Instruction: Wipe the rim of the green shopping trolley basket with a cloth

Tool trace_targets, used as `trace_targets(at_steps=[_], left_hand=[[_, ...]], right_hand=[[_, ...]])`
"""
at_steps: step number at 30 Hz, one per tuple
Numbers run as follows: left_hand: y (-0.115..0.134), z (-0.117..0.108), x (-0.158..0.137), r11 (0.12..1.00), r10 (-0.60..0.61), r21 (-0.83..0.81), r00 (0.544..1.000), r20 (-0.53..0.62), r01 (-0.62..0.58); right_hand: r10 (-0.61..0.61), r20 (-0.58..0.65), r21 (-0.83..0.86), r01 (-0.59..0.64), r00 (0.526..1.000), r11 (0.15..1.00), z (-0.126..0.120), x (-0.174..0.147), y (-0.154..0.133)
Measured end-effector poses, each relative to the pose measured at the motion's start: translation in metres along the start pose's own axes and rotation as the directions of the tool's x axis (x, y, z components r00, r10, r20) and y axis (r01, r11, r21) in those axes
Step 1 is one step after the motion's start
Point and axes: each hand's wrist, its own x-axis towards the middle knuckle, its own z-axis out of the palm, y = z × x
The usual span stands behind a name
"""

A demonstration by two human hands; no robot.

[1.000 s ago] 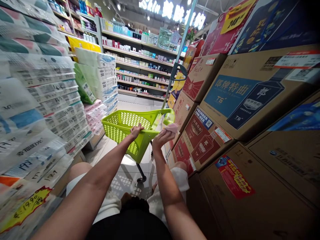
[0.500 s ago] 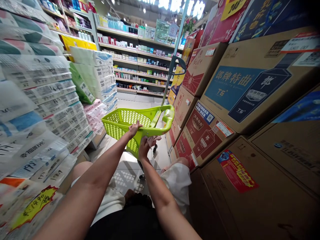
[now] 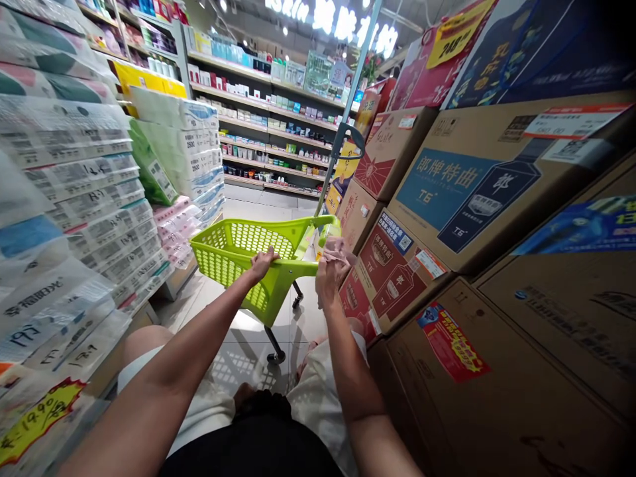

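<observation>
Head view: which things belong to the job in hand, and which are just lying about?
In the job:
- green cart, its rim under the left hand
- pink cloth, held in the right hand

Just around:
- cardboard boxes, stacked on the right
- wrapped packs, stacked on the left
- stocked shelves, behind

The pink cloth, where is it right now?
The pink cloth is just right of middle in the head view, in the grip of the person's right hand, beside the handle of the green cart and left of the stacked boxes.
</observation>
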Motion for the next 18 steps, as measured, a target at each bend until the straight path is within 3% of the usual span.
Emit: trace_targets(at_steps=[2,7,11,14,18], left_hand=[[0.0,0.003,-0.003,1.0,-0.005,0.008,1.0,-0.011,0.005],[0.004,0.007,-0.01,1.0,0.019,0.024,1.0,0.003,-0.019],[0.01,0.009,-0.019,0.998,0.031,0.047,0.999,0.02,-0.032],[0.015,0.011,-0.029,0.996,0.053,0.064,0.998,0.035,-0.055],[0.021,0.015,-0.045,0.991,0.1,0.084,0.993,0.066,-0.105]], right_hand=[[0.054,0.044,0.002,-0.054,0.998,0.999,-0.01,0.022,0.004],[0.102,0.363,-0.042,-0.094,0.926,0.995,-0.019,0.088,0.009],[0.037,0.396,-0.023,-0.03,0.917,0.999,-0.027,0.133,0.0],[-0.026,0.404,-0.121,0.082,0.915,0.989,-0.024,0.146,-0.018],[-0.045,0.572,-0.207,0.198,0.819,0.958,0.001,0.128,-0.044]])
